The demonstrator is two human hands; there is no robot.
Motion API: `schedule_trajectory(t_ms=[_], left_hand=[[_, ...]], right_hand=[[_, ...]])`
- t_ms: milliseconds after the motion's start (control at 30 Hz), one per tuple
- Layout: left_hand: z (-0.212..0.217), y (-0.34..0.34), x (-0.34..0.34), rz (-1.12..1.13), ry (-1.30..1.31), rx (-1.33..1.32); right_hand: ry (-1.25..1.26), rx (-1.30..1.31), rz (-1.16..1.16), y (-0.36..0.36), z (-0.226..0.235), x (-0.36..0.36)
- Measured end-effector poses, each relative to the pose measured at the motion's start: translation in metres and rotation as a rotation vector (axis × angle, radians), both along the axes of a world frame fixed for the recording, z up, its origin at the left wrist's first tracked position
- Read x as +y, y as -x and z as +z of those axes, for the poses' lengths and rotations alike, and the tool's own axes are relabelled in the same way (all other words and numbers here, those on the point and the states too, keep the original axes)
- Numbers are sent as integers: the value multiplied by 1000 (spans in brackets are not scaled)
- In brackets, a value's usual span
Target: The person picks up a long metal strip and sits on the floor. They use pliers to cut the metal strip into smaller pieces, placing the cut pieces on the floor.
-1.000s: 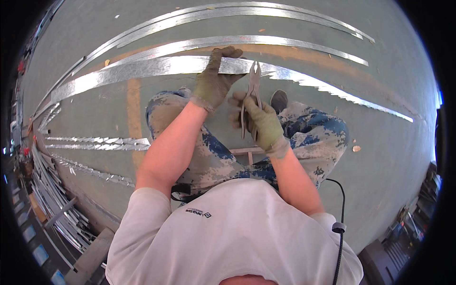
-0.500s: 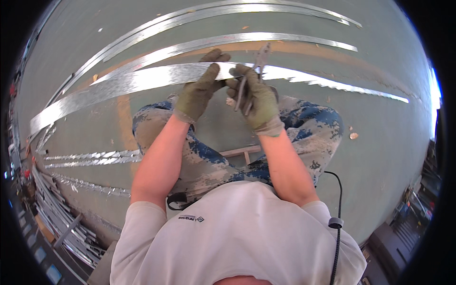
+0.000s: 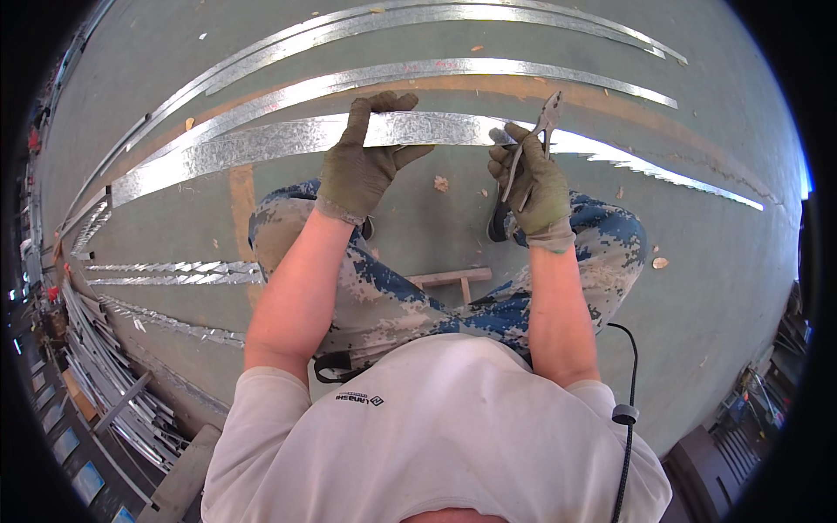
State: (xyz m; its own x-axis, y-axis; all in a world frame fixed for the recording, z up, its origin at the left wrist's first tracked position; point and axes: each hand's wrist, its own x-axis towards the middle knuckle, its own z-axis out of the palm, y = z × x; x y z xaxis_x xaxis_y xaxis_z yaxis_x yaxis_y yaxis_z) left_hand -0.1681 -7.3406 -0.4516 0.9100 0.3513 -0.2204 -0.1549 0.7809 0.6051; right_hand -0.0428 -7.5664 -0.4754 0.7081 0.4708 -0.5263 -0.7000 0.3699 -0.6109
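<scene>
A long shiny metal strip (image 3: 427, 128) crosses in front of me, its near edge cut into sawtooth notches on the right part. My left hand (image 3: 360, 174), in a dirty green glove, is closed across the strip, with fingers over the far edge and the thumb at the near edge. My right hand (image 3: 539, 190), gloved alike, holds a pair of metal pliers (image 3: 548, 113), jaws pointing up and away and handles between the fingers. Its fingertips also meet the strip just left of the notched part. The exact contact there is partly hidden.
More metal strips (image 3: 475, 66) lie beyond on the green floor (image 3: 724, 279). Notched strips (image 3: 174, 281) lie to my left, near a heap of metal lengths (image 3: 131, 401). A small wooden piece (image 3: 449, 277) sits between my legs. A black cord (image 3: 629, 375) hangs at my right.
My right hand has moved right along the strip with the pliers, widening the gap between my hands. My left hand's fingers and thumb have spread farther apart around the strip.
</scene>
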Motion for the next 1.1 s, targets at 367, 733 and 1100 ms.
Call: schedule_trajectory(t_ms=[367, 733, 1100], left_hand=[[2, -7, 2, 46, -74, 54], [2, -9, -3, 65, -65, 68], [-1, -8, -1, 38, -84, 66]], right_hand=[[300, 13, 436, 68, 27, -30], [403, -23, 526, 87, 15, -18], [412, -52, 438, 89, 7, -8]])
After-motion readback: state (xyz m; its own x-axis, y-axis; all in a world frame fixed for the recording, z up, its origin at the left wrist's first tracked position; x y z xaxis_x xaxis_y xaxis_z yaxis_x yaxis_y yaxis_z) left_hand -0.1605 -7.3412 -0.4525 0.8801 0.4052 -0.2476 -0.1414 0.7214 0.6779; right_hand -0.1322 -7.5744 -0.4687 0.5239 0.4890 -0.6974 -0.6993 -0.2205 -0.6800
